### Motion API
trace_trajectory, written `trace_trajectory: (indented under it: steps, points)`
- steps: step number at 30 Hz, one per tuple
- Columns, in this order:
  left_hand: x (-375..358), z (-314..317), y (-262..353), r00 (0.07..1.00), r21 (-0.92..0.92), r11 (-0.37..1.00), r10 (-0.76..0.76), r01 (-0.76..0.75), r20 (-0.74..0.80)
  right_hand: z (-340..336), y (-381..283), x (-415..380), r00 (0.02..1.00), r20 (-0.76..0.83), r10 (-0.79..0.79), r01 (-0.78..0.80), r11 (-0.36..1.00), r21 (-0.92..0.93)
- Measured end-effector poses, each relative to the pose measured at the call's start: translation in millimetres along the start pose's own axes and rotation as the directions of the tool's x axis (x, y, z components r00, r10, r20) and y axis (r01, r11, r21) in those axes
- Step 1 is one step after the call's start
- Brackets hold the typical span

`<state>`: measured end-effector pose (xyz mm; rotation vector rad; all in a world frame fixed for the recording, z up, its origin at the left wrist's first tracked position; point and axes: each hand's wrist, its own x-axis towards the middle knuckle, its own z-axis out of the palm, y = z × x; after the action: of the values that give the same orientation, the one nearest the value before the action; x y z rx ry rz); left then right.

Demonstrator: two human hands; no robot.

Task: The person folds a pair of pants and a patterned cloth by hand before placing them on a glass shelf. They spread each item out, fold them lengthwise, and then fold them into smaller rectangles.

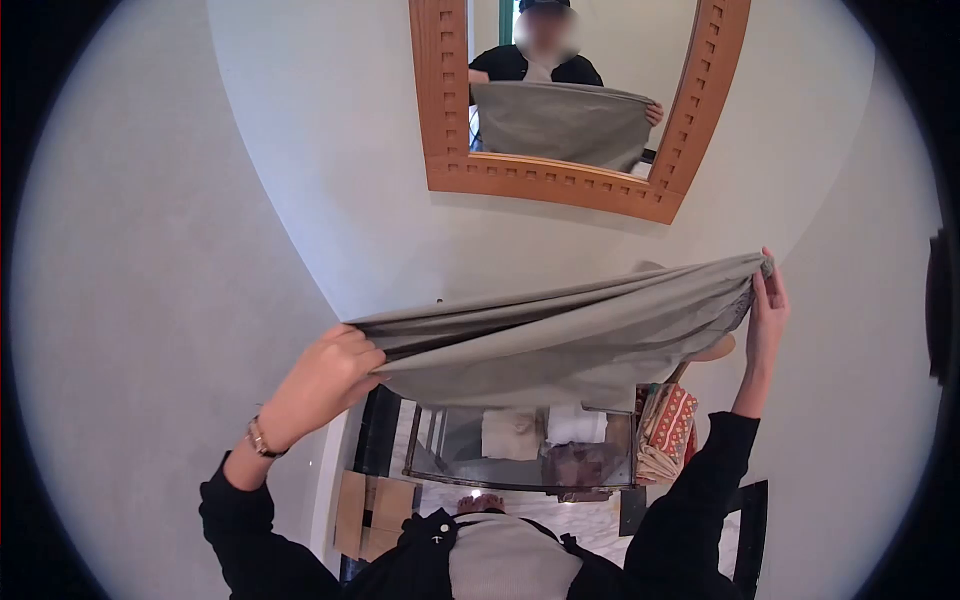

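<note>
Fingers (362,348) grasping, both hands: one grey cloth (540,340). Three folded cloths (510,438) on one glass-topped desk (455,458), patterned orange textile (668,425) at its right. Pale wall (150,250), one wood-framed mirror (560,183), marble floor (590,513). Grey cloth stretched above desk, left end in left hand (318,390), upper-right corner in right hand (768,310).

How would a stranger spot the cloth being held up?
Find the wooden mirror frame at the top. Below it in view, the grey cloth stretches between the left hand and right hand. Unlike the folded red-patterned cloth lower down, it is plain and held aloft.
</note>
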<state>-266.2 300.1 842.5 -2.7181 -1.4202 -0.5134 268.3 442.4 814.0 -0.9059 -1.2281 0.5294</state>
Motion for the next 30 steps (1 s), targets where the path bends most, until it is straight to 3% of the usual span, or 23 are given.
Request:
trace_trajectory:
  steps: [1, 3, 5, 6, 9, 10, 12, 14, 18, 21, 27, 30]
  points:
    - [-1, -18, 11, 0.999, 0.036, 0.999, 0.030, -0.029, -0.027, -3, 13, -3, 0.998, -0.060, -0.012, 0.015, 0.999, 0.049]
    - [-2, -44, 26, 0.993, 0.116, 0.989, 0.097, -0.088, -0.074, -10, 30, -9, 0.999, -0.034, 0.006, -0.007, 1.000, -0.013]
    - [-2, -56, 29, 0.983, -0.013, 0.996, 0.083, -0.087, -0.161, -15, 35, -9, 0.999, -0.041, 0.026, -0.029, 0.996, -0.079]
    - [-3, -61, 30, 0.977, -0.080, 0.993, 0.071, -0.089, -0.202, -14, 31, -6, 0.998, -0.055, 0.017, -0.017, 1.000, -0.001]
    - [0, -81, 33, 0.964, -0.019, 0.978, 0.201, -0.208, -0.176, 2, 26, -9, 0.995, -0.095, 0.005, -0.008, 1.000, -0.026]
    - [-1, -82, 30, 0.963, 0.085, 0.983, 0.178, -0.164, -0.203, 3, 27, -11, 0.999, -0.049, 0.002, -0.007, 0.995, -0.100]
    - [-2, -84, 25, 0.954, 0.290, 0.955, 0.136, -0.055, -0.266, -1, 29, -13, 0.996, -0.091, 0.014, -0.013, 1.000, 0.003]
    - [2, -75, 13, 0.965, 0.187, 0.982, 0.051, -0.002, -0.257, -3, 29, -13, 0.992, -0.096, 0.077, -0.068, 0.993, 0.093]
    - [11, -47, -26, 0.957, 0.018, 0.992, -0.119, 0.128, -0.265, 6, 44, -13, 0.993, -0.014, 0.119, -0.119, 0.992, -0.027]
    - [15, -33, -42, 0.959, 0.008, 0.991, -0.130, 0.137, -0.253, 7, 50, -15, 0.988, 0.027, 0.149, -0.148, 0.988, -0.042]
    - [14, -11, -51, 0.964, 0.299, 0.953, 0.039, 0.043, -0.263, -5, 58, -30, 0.975, 0.051, 0.217, -0.218, 0.976, 0.003]
    - [17, 6, -60, 0.969, 0.237, 0.970, 0.007, 0.053, -0.248, -11, 61, -37, 0.966, 0.055, 0.251, -0.251, 0.968, -0.014]
